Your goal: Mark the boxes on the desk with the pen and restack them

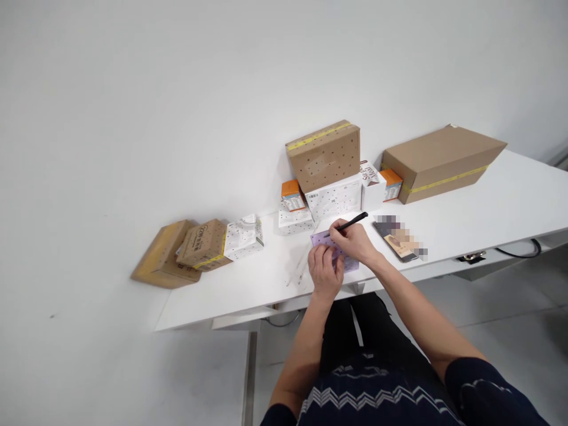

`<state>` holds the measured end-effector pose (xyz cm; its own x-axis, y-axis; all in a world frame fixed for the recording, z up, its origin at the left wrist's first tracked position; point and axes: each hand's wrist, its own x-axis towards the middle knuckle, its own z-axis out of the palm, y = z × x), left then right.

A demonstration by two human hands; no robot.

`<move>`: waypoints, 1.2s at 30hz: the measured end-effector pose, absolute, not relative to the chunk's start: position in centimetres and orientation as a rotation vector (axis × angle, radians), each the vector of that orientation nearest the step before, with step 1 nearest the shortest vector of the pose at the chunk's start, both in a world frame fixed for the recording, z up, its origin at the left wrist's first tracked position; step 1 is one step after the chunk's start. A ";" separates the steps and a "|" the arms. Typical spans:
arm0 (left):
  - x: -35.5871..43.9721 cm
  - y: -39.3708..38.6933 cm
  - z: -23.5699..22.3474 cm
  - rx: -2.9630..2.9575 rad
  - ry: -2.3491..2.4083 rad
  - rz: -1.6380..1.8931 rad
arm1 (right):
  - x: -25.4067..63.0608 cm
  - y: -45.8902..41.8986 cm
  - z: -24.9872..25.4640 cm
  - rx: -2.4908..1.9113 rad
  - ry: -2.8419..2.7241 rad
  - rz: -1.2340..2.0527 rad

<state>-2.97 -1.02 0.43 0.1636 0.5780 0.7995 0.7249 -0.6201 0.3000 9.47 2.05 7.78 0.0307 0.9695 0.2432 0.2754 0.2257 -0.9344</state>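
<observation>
A small purple card [320, 238] lies on the white table [488, 207] near its front edge. My left hand [325, 271] rests on the card's near part, fingers curled down and pressing it flat. My right hand [352, 239] is closed in a writing grip round a black pen [354, 222], whose tip touches the card's top. The middle of the card is hidden under both hands.
Behind the hands stand a perforated brown box [325, 155] on a white dotted box [333, 198], small orange cartons [293, 195] and a large brown box [439, 161]. Left are brown parcels [181, 251] and a white dotted package [243, 236]. A blurred flat item [399, 239] lies right.
</observation>
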 end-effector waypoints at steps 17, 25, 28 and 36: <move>-2.9 -0.8 0.1 -2.278 -1.312 -1.475 | 9.4 1.9 8.0 -1.306 -1.594 0.693; -2.8 -0.9 0.3 -2.282 -1.331 -1.463 | 9.3 2.0 7.7 -1.310 -1.582 0.703; -2.8 -0.9 0.2 -2.301 -1.363 -1.459 | 9.5 2.1 7.7 -1.309 -1.596 0.692; -2.6 -0.8 0.4 -2.213 -1.257 -1.401 | 9.4 1.8 7.6 -1.184 -1.323 0.788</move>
